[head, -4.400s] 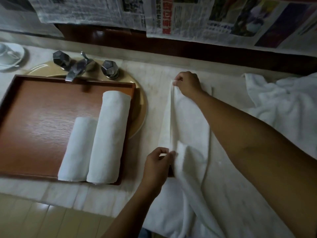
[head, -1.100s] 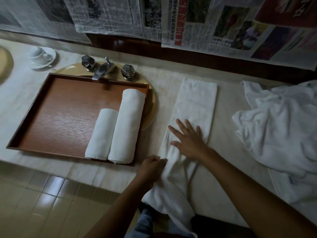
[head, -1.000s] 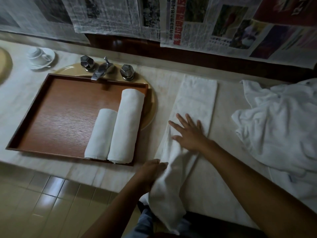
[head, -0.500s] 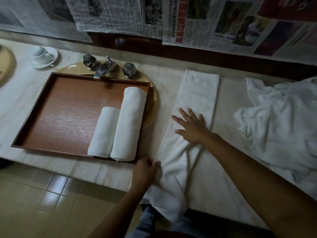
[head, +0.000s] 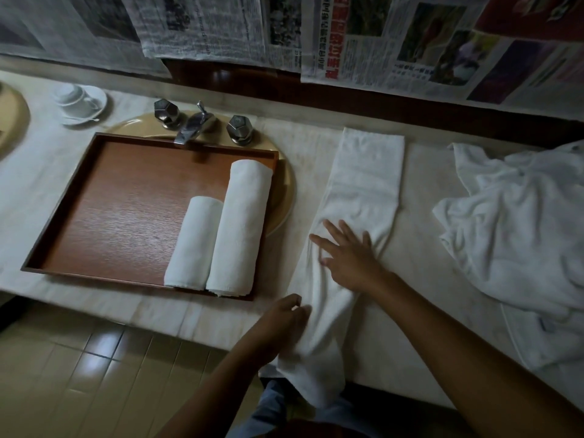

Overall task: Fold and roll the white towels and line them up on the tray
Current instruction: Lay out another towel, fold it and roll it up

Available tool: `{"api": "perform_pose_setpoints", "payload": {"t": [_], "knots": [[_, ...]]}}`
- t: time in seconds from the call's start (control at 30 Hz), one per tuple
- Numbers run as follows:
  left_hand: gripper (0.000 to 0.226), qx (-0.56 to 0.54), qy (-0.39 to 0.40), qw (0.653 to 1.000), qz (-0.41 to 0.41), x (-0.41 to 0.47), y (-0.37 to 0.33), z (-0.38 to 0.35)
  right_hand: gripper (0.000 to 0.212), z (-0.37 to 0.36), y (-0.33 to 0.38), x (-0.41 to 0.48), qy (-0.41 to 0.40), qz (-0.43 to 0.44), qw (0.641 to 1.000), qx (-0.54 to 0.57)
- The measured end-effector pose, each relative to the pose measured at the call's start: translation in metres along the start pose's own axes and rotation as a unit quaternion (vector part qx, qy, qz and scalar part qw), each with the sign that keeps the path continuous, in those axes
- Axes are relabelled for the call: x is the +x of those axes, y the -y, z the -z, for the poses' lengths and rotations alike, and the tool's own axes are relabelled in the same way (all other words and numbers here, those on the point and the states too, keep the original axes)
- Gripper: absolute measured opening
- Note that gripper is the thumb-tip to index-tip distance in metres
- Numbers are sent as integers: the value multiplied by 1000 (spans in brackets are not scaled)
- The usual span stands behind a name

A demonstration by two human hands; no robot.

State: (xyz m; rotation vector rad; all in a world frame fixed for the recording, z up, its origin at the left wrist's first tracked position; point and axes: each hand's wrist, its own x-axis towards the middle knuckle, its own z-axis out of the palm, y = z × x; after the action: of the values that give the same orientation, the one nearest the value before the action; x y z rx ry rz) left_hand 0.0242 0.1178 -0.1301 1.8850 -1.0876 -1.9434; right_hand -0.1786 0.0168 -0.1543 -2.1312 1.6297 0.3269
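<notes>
Towel (head: 363, 191) is lying folded at centre. Right hand (head: 347, 254) is pressing it, fingers straight; left hand (head: 281, 320) is pinching its lower edge.

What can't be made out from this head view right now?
Head view:
Folded towel: near end droops off the counter, folds unreadable.
Left hand: fingertips blurred against the towel, grip unclear.
Towel pile: cut by right frame edge.
Sink: covered by the tray.
</notes>
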Motion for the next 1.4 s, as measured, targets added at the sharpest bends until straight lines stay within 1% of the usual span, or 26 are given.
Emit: {"api": "perform_pose_setpoints", "payload": {"t": [0.03,0.1,0.2,0.3,0.47,0.5,0.53,0.57,0.63,0.67,0.7,0.73,0.77,0.8,0.83,0.87,0.93,1.0,1.03,1.1,1.13,1.17,1.23,1.3,1.37,1.4], "knots": [[23,34,7,999,-8,0,2,0,68,2,-4,3,-2,5,1000,-6],[28,107,-7,994,-25,1,7,1,68,5,-9,6,-3,9,1000,-14],[25,240,-85,965,-63,-5,15,2,71,6,-10,8,-2,11,1000,-12],[24,249,-159,953,-71,-11,22,6,73,5,-10,8,-9,15,1000,-9],[28,304,-175,933,-83,-12,24,12,68,9,-2,1,-6,4,1000,-4],[28,314,-175,929,-89,-10,24,12,66,8,1,-4,-27,-5,1000,14],[28,315,-173,928,-95,-9,24,12,63,7,5,-12,-69,-16,996,45],[28,312,-170,929,-101,-7,24,13,60,6,9,-23,-131,-29,988,83],[27,308,-168,930,-114,-5,23,14,51,-3,19,-51,-258,-88,948,166],[26,310,-168,928,-119,-5,22,14,43,-9,23,-66,-289,-139,925,203],[24,313,-167,927,-124,-5,21,15,37,-15,27,-83,-278,-195,911,235],[22,316,-164,926,-128,-5,21,15,36,-22,32,-98,-230,-248,903,263],[21,324,-160,924,-130,-4,21,16,38,-30,38,-112,-154,-289,902,280],[22,334,-154,921,-128,-3,20,17,38,-37,45,-125,-78,-309,905,284],[23,341,-147,920,-127,-2,20,18,36,-43,52,-136,-28,-311,907,284],[24,344,-138,920,-131,-1,18,19,33,-48,56,-144,-11,-310,907,286],[26,351,-119,917,-145,0,15,18,30,-49,63,-156,-49,-325,889,317],[22,357,-101,916,-155,-2,13,13,25,-48,69,-160,-122,-340,865,347],[21,350,-94,919,-156,-3,13,9,23,-48,72,-162,-167,-336,861,344],[19,333,-86,926,-154,-5,15,-2,27,-51,78,-167,-263,-306,865,298],[17,329,-85,928,-152,-7,15,-7,28,-54,81,-171,-293,-287,869,277],[16,324,-85,930,-149,-8,17,-12,27,-57,81,-174,-301,-277,872,269],[16,308,-85,936,-144,-13,20,-18,27,-64,77,-181,-281,-285,868,293],[15,294,-84,942,-138,-16,21,-20,38,-68,70,-186,-245,-321,844,351],[14,286,-85,946,-127,-17,21,-20,38,-68,57,-186,-232,-372,816,376],[13,285,-86,947,-122,-17,21,-20,38,-66,50,-185,-212,-400,808,378]]}}
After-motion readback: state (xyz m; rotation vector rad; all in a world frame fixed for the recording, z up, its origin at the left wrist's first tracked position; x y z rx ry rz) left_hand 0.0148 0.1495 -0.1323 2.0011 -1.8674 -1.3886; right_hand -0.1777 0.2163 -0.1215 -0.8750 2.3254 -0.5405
